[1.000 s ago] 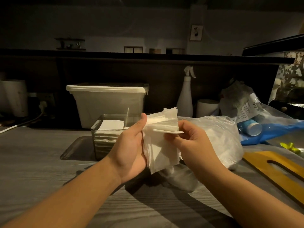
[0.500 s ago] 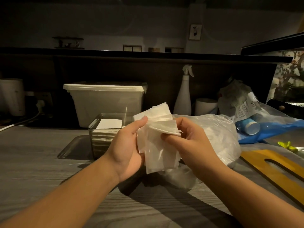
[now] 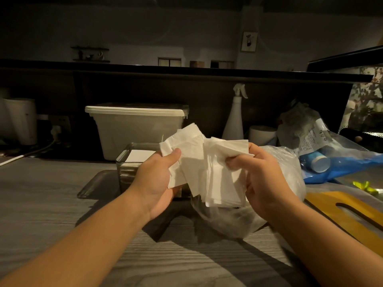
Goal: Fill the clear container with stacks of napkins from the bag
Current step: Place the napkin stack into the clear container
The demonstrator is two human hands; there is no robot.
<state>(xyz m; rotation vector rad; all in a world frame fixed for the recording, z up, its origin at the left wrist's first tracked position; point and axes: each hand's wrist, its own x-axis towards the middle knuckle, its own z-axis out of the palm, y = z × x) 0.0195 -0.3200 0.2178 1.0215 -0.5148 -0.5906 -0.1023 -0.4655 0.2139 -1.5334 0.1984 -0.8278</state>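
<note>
A loose bunch of white napkins (image 3: 207, 168) hangs above the counter between both hands. My left hand (image 3: 155, 179) pinches its left part, thumb on top. My right hand (image 3: 263, 175) grips the right part, fingers curled round the sheets. The bunch has split and fans out unevenly. Behind my left hand stands the clear container (image 3: 128, 160) with a flat stack of napkins (image 3: 141, 155) inside. The clear plastic bag (image 3: 290, 177) lies crumpled under and behind my right hand.
A clear lid (image 3: 95, 184) lies flat left of the container. A white lidded tub (image 3: 134, 125), a spray bottle (image 3: 235, 119) and a paper roll (image 3: 262, 133) stand behind. At right are a blue bag (image 3: 339, 164) and a yellow wooden board (image 3: 348, 212).
The bunch of napkins has spread apart: my left hand drew some sheets left and up while my right hand kept the rest. Both hands moved slightly apart.
</note>
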